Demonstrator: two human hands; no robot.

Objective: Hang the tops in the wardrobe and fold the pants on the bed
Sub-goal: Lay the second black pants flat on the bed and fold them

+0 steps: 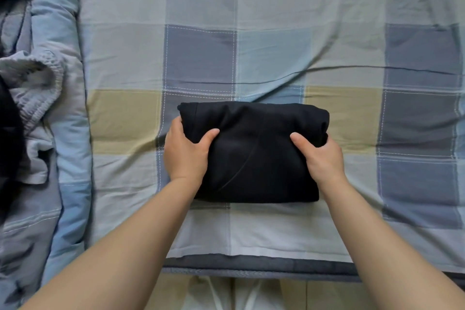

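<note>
Black pants [256, 151], folded into a compact rectangle, lie on the checked bed sheet [276, 58] near the bed's front edge. My left hand [186, 151] grips the bundle's left side, thumb on top and fingers tucked under the edge. On the right side my right hand [322, 156] grips it the same way, thumb on top and fingers hidden beneath the fabric.
A rolled light-blue quilt [65, 108] runs along the left side of the bed. Grey clothes with an elastic waistband [37, 78] and a dark garment [7, 133] lie piled on it. The bed's front edge [251, 263] is just below the pants.
</note>
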